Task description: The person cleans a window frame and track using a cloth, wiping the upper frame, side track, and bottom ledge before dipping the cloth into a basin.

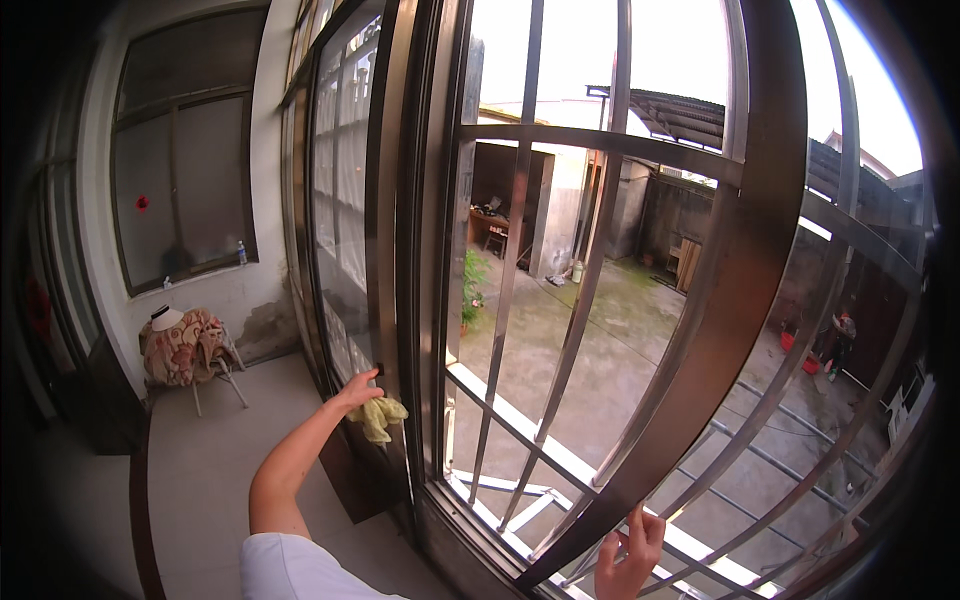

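On the left, my left hand (361, 391) reaches out to the edge of a brown metal-framed glass panel (381, 300). A crumpled yellow cloth (381, 417) hangs from its grip, and the thumb lies near a small dark catch on the frame. At the bottom right, my right hand (632, 553) is raised beside the lower part of a sliding window's brown metal stile (720, 315). Its thumb and fingers are apart with nothing held. Whether the fingertips touch the stile or the glass cannot be told. Metal security bars (517, 225) stand outside the window.
The window track (480, 525) runs below the opening. Left, a chair draped with a patterned cloth (184, 349) carries a white visor hat (166, 318); a plastic bottle (241, 253) stands on a sill. Beyond the bars is a concrete courtyard (540, 337) with a green plant (473, 281).
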`<move>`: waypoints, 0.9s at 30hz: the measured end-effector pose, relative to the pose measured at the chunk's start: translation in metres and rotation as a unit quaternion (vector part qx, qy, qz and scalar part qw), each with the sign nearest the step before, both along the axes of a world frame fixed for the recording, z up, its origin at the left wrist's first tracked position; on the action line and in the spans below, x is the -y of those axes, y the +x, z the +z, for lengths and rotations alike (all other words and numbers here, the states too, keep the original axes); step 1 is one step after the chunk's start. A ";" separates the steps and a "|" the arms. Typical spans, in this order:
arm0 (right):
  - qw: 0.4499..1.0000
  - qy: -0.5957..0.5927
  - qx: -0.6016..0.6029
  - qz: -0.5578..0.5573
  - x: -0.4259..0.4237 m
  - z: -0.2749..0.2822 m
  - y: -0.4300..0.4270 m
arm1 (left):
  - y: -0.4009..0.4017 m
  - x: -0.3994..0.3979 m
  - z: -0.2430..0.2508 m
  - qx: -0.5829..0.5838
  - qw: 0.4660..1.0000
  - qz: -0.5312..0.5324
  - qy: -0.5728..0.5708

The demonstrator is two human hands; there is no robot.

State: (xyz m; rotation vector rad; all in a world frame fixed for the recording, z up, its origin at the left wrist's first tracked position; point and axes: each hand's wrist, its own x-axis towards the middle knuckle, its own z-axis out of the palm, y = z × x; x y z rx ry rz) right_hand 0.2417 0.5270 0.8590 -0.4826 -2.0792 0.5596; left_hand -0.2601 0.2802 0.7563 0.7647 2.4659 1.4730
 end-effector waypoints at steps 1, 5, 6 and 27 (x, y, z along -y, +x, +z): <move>0.999 -0.023 0.044 0.012 0.004 0.006 -0.012 | -0.001 -0.003 0.000 -0.002 1.000 -0.003 0.006; 0.995 -0.004 0.029 0.090 0.006 0.004 -0.068 | -0.004 0.007 -0.003 -0.003 1.000 -0.004 0.021; 0.995 0.023 0.006 0.101 0.007 0.003 -0.084 | -0.005 0.004 -0.002 -0.001 1.000 -0.006 0.019; 0.974 0.041 0.022 0.222 0.071 -0.002 -0.348 | 0.004 -0.002 -0.006 -0.090 0.993 0.039 -0.068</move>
